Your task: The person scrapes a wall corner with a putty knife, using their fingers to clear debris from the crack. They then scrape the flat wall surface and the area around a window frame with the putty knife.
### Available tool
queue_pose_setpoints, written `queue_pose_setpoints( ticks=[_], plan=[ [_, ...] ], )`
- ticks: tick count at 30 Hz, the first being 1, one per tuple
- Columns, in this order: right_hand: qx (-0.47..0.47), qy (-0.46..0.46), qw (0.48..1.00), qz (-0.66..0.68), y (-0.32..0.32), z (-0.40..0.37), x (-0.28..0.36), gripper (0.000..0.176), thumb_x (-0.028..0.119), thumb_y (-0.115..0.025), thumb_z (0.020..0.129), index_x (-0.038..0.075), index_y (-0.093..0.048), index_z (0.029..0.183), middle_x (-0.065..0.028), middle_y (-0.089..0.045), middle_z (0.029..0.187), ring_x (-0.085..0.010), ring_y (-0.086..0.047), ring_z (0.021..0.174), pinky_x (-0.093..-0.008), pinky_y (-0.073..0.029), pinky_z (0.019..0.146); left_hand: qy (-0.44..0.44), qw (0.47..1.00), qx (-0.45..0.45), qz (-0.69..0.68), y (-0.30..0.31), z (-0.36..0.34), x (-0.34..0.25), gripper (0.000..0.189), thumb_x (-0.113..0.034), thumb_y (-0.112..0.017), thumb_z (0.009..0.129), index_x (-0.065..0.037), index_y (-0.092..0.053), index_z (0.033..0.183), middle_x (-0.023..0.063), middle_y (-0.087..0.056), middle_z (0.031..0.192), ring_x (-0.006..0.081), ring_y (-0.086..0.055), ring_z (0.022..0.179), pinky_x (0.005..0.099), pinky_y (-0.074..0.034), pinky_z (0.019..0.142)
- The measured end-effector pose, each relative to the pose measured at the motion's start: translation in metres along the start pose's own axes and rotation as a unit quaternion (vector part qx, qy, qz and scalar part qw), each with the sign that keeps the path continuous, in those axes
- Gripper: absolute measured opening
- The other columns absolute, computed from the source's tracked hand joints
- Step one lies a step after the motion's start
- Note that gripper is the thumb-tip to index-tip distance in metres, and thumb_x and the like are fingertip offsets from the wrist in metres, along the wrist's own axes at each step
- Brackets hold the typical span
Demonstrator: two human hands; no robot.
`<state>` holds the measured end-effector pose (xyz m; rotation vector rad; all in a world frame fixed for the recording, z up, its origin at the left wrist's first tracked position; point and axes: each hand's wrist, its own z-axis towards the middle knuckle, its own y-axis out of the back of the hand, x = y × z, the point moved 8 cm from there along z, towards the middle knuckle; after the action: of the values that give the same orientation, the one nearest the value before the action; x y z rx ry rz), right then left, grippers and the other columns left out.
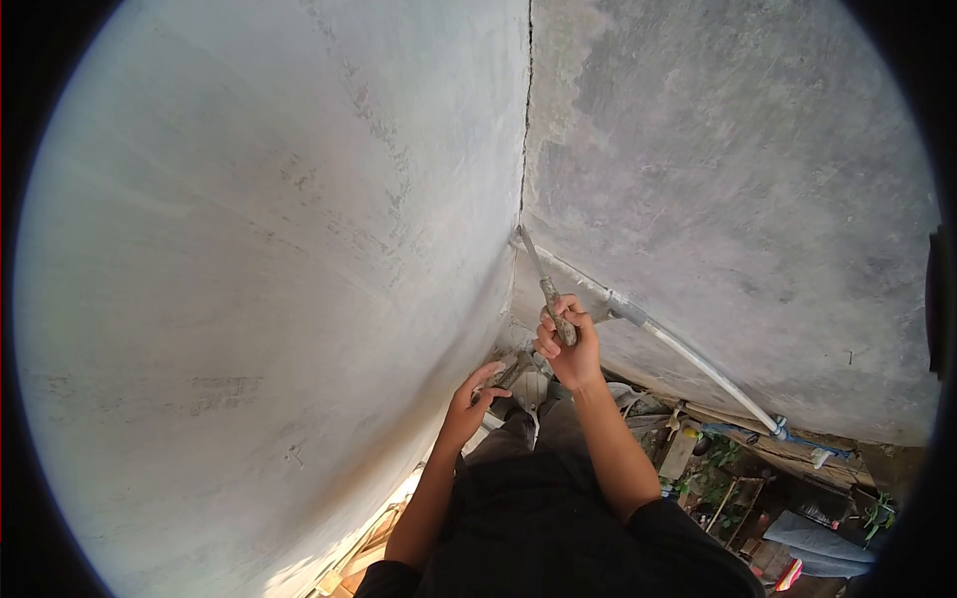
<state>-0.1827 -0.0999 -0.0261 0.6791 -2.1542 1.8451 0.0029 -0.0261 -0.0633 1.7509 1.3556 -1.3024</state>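
1 x R hand [570, 344]: fingers curled shut round handle of tool [544, 283]. Tool: thin blade, grubby handle, blade pointing to 11 o'clock, tip at lower end of crack [527, 110] betw. L wall [249, 249] & R wall [738, 179]; contact can't tell. 
1 x L hand [473, 401], at R hand's 8 o'clock: fingers part-bent by grey item [514, 373]; grip can't tell. 
1 x pipe [688, 354], along R wall, running twd 4 o'clock.
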Motion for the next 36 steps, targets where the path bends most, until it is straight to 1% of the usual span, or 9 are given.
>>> queue_pose_setpoints(
  ticks=[6, 9, 15, 19, 23, 26, 29, 32, 36],
  plan=[
    [-0.092, -0.038, 0.989, -0.107, -0.01, 0.001, 0.006, 0.018, 0.032, -0.05, 0.102, 0.017, -0.052, 0.112, -0.0039, -0.05, 0.085, -0.0122, -0.04, 0.048, -0.0278, -0.032, 0.05, -0.002, 1.0, 0.009, 0.007, -0.013, 0.001, 0.002, 0.044, -0.001, -0.043, 0.104, 0.002, -0.047, 0.148, 0.0161, -0.057, 0.144, 0.0224, -0.071, 0.107, 0.0334, -0.046, 0.101],
    [-0.118, -0.054, 0.982, -0.138, -0.011, 0.014, 0.004, 0.02, 0.036, -0.05, 0.103, 0.018, -0.053, 0.112, -0.0023, -0.049, 0.083, -0.011, -0.037, 0.047, -0.0274, -0.029, 0.049, -0.028, 0.999, 0.023, 0.007, -0.014, 0.008, 0.008, 0.047, -0.002, -0.046, 0.101, -0.002, -0.047, 0.148, 0.0093, -0.057, 0.146, 0.0171, -0.071, 0.11, 0.019, -0.04, 0.055],
    [-0.108, -0.086, 0.977, -0.16, -0.033, 0.038, 0.018, 0.023, 0.039, -0.052, 0.102, 0.017, -0.054, 0.109, -0.0011, -0.047, 0.08, -0.0088, -0.033, 0.049, -0.0264, -0.027, 0.048, -0.066, 0.998, 0.01, -0.013, -0.01, 0.006, 0.011, 0.048, 0.001, -0.044, 0.099, -0.001, -0.048, 0.147, 0.0095, -0.057, 0.146, 0.0178, -0.071, 0.111, 0.019, -0.04, 0.056],
    [-0.062, -0.099, 0.983, -0.144, -0.064, 0.045, 0.043, 0.025, 0.04, -0.051, 0.102, 0.016, -0.054, 0.107, -0.0005, -0.047, 0.078, -0.0084, -0.031, 0.049, -0.0261, -0.027, 0.048, -0.035, 0.999, -0.004, -0.009, -0.009, 0.0, 0.003, 0.048, 0.002, -0.045, 0.098, -0.002, -0.049, 0.146, 0.0093, -0.058, 0.145, 0.017, -0.071, 0.11, 0.0189, -0.039, 0.056],
    [-0.023, -0.033, 0.983, -0.18, -0.095, 0.016, 0.059, 0.018, 0.029, -0.053, 0.097, 0.015, -0.052, 0.106, -0.0041, -0.05, 0.082, -0.0127, -0.044, 0.059, -0.0269, -0.031, 0.052, -0.033, 0.999, -0.011, -0.007, -0.006, -0.002, 0.01, 0.048, 0.002, -0.045, 0.098, -0.002, -0.049, 0.146, 0.0091, -0.058, 0.145, 0.0161, -0.071, 0.109, 0.019, -0.04, 0.056],
    [0.015, 0.001, 0.98, -0.197, -0.073, -0.002, 0.051, 0.013, 0.022, -0.053, 0.092, 0.014, -0.051, 0.102, -0.0048, -0.052, 0.086, -0.0147, -0.047, 0.063, -0.0271, -0.033, 0.054, -0.039, 0.999, -0.014, -0.006, -0.006, 0.001, 0.015, 0.048, 0.001, -0.045, 0.099, -0.002, -0.049, 0.146, 0.0093, -0.058, 0.144, 0.0159, -0.071, 0.109, 0.0193, -0.04, 0.057],
    [-0.029, -0.024, 0.993, -0.114, -0.043, -0.015, 0.037, 0.012, 0.018, -0.052, 0.09, 0.014, -0.05, 0.101, -0.0056, -0.052, 0.089, -0.0157, -0.049, 0.064, -0.027, -0.035, 0.056, -0.044, 0.999, -0.01, -0.015, -0.012, 0.002, 0.018, 0.047, -0.001, -0.046, 0.1, -0.001, -0.049, 0.147, 0.0098, -0.058, 0.144, 0.0165, -0.071, 0.109, 0.0195, -0.041, 0.058],
    [-0.082, -0.067, 0.98, -0.169, -0.015, -0.02, 0.021, 0.014, 0.024, -0.052, 0.094, 0.014, -0.05, 0.103, -0.0059, -0.053, 0.089, -0.0162, -0.051, 0.062, -0.029, -0.037, 0.052, -0.051, 0.999, 0.002, -0.017, -0.016, 0.007, 0.018, 0.046, -0.002, -0.046, 0.101, -0.001, -0.048, 0.147, 0.0102, -0.058, 0.144, 0.0173, -0.071, 0.109, 0.0196, -0.041, 0.058],
    [-0.059, -0.1, 0.969, -0.218, -0.029, -0.025, 0.015, 0.016, 0.027, -0.05, 0.1, 0.015, -0.05, 0.111, -0.0069, -0.052, 0.09, -0.0157, -0.05, 0.067, -0.0274, -0.04, 0.059, -0.045, 0.999, 0.017, -0.009, -0.019, 0.012, 0.015, 0.046, -0.004, -0.047, 0.102, -0.002, -0.047, 0.148, 0.01, -0.058, 0.143, 0.0174, -0.071, 0.109, 0.0199, -0.041, 0.058]
  ],
)
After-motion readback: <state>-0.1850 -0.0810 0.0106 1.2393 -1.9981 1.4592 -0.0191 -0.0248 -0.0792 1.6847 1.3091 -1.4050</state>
